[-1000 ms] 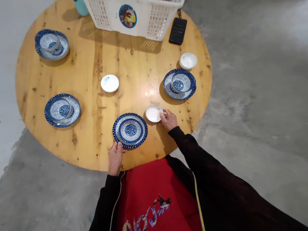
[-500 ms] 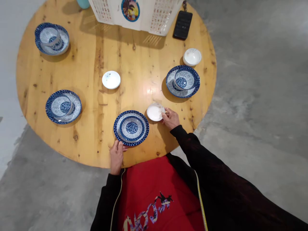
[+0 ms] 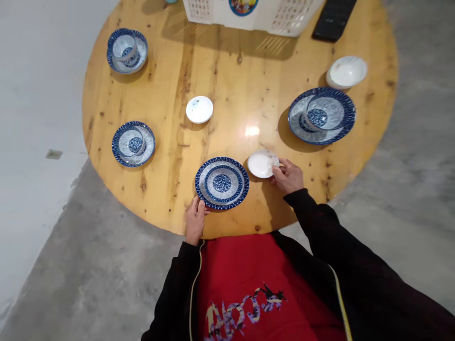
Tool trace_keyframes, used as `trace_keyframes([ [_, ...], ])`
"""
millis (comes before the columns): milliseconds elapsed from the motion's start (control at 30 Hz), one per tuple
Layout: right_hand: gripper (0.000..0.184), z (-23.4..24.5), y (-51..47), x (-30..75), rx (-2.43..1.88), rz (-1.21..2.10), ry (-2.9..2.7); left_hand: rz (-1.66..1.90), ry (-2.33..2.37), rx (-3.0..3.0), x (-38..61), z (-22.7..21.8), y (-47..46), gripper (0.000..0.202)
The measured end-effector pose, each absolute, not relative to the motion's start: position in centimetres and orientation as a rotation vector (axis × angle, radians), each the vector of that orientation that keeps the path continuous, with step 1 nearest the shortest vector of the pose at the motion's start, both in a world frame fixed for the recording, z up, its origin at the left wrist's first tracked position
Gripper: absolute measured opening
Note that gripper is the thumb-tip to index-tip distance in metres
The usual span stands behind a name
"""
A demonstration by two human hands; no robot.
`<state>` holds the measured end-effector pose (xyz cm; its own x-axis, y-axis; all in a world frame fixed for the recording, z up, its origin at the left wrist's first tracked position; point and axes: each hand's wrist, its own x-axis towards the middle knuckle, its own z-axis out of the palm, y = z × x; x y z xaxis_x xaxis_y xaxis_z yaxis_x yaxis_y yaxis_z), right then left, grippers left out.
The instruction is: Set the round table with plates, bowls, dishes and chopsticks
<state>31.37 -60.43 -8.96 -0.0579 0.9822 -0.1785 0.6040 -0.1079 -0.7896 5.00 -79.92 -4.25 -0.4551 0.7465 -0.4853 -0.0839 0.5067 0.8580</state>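
A blue-patterned plate with a matching bowl on it (image 3: 222, 183) sits at the near edge of the round wooden table (image 3: 234, 118). My left hand (image 3: 195, 219) grips that plate's near-left rim, thumb on top. My right hand (image 3: 288, 175) pinches the right rim of a small white dish (image 3: 262, 164) resting on the table just right of the plate.
Three more blue plate-and-bowl sets stand at the right (image 3: 322, 114), left (image 3: 133, 143) and far left (image 3: 127, 50). Another white dish (image 3: 199, 109) lies mid-table, a white bowl (image 3: 346, 72) at far right. A white basket (image 3: 249, 12) and a black flat object (image 3: 332, 21) are at the back.
The view has swung to the left, so everything on the table sits further right in the picture. Both hands keep their hold on the plate and the white dish.
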Motion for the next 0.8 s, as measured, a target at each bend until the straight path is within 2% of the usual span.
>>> trace_keyframes([
  [267, 0.038, -7.3, -59.9, 30.2, -1.75, 1.057, -1.674, 1.042, 1.834, 0.728, 5.0, -4.3, -78.7, 0.024],
  [500, 0.036, -7.6, -59.7, 30.3, -1.759, 1.059, -1.627, 1.03, 1.827, 0.698, 5.3, -3.6, -78.3, 0.018],
  [800, 0.042, -7.9, -59.6, 30.4, -1.791, 1.054, -1.594, 1.054, 1.802, 0.656, 5.4, -3.2, -77.9, 0.018],
])
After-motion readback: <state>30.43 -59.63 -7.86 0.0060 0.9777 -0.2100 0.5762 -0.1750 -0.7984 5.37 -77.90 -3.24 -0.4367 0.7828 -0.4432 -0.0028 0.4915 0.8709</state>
